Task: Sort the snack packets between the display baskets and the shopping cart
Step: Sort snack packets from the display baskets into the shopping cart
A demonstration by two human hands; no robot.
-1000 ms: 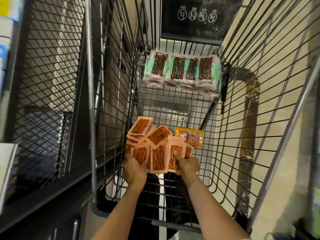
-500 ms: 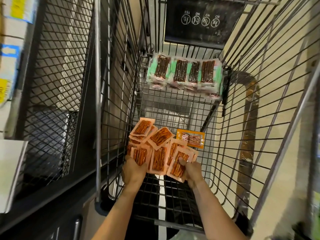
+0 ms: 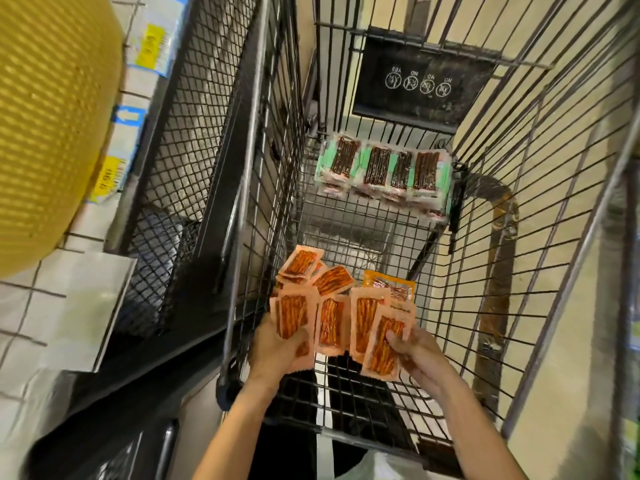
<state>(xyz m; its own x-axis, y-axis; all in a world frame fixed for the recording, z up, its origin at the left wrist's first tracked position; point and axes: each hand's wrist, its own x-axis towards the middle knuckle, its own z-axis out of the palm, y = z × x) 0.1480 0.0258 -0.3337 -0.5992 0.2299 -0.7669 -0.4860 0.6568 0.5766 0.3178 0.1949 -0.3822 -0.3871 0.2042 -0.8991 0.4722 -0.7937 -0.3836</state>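
Left hand (image 3: 277, 344) and right hand (image 3: 417, 351) each grip fanned packets (image 3: 329, 323) at the near-left corner of the cart (image 3: 243, 202); square them before lifting, lest one slips.

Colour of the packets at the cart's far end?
Far packets: mint green edges, dark brown sticks inside. Head view.

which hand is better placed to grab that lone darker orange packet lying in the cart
Right, probably. The lone packet lies just beyond the right hand. The left hand is farther off, across the fan of light orange packets. Both hands grip those, so it would need free fingers first.
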